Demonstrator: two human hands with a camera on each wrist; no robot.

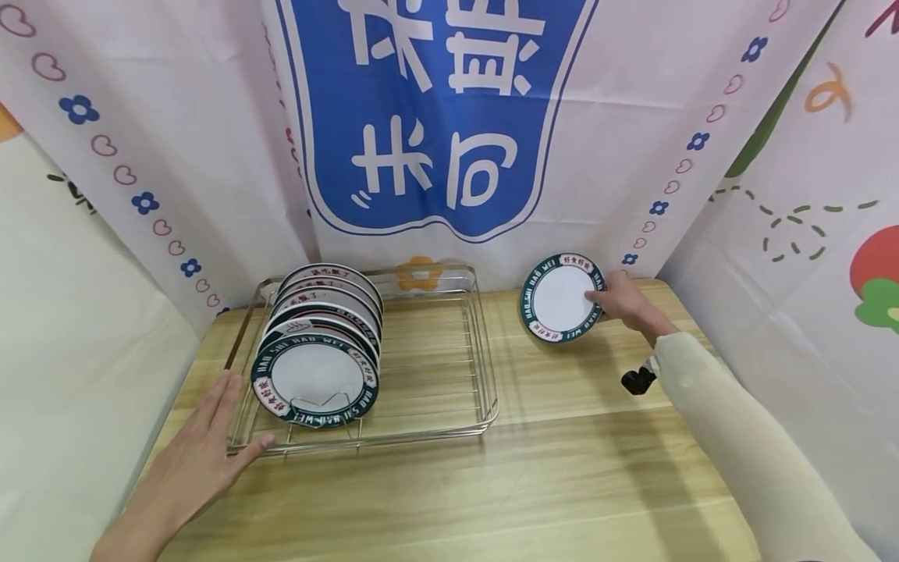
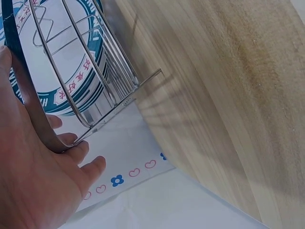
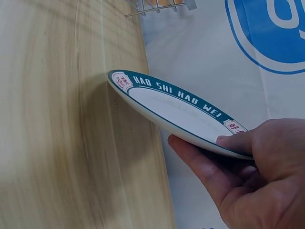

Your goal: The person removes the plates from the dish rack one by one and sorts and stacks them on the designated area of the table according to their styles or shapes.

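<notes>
My right hand (image 1: 621, 300) grips a white plate (image 1: 562, 300) with a dark green lettered rim at its right edge. In the right wrist view the thumb lies on the plate's (image 3: 176, 109) upper face, the fingers underneath, and the plate is tilted over the wooden table. My left hand (image 1: 200, 453) rests against the front left corner of a wire dish rack (image 1: 421, 433), fingers straight along its side and thumb along its front. Several similar plates (image 1: 316, 378) stand leaning in a row in the rack's left part. In the left wrist view the palm is beside the rack's metal band (image 2: 35, 105).
The rack sits on a light wooden table (image 1: 421, 499) near its back edge. Behind it hangs a white cloth (image 1: 618, 117) with a blue printed panel (image 1: 428, 156). Cloth walls also border the table at left and right. A small black object (image 1: 637, 381) is at the right wrist.
</notes>
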